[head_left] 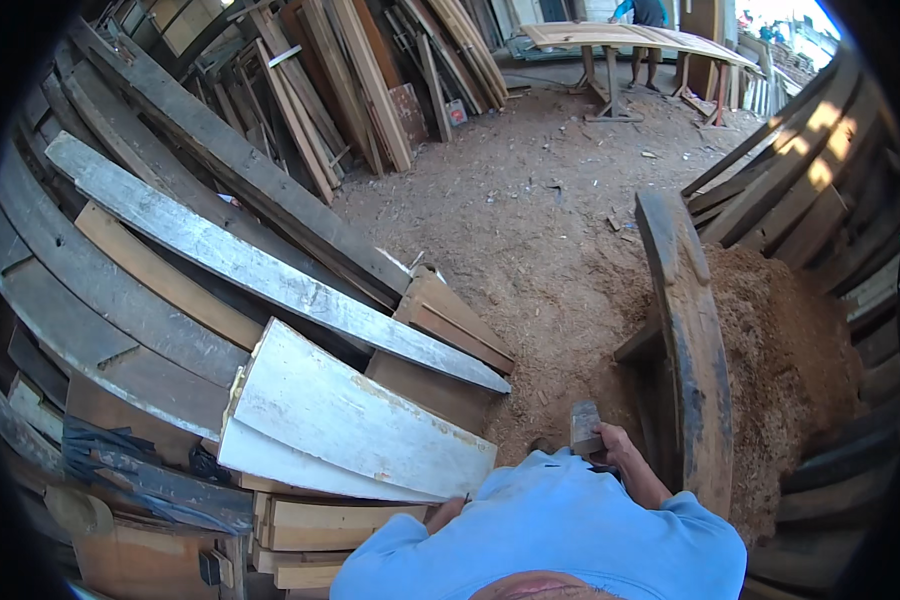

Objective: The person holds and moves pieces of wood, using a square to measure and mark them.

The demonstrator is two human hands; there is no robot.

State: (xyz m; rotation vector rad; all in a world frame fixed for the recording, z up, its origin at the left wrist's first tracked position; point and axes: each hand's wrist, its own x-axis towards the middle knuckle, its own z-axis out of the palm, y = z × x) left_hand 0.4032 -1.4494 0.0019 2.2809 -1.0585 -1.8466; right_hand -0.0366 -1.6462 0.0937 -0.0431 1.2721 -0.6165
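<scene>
Gripping one grey block (585, 424), one right hand (616, 447) curled, one left hand (447, 513), grip unclear

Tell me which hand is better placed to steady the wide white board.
The left hand, most likely: it is beside the near end of the wide white board, though contact is unclear. The right hand is farther away and grips a grey block.

Partly sunlit planks (818, 172) lean beside a seemingly sawdust-strewn floor (490, 210).
</scene>
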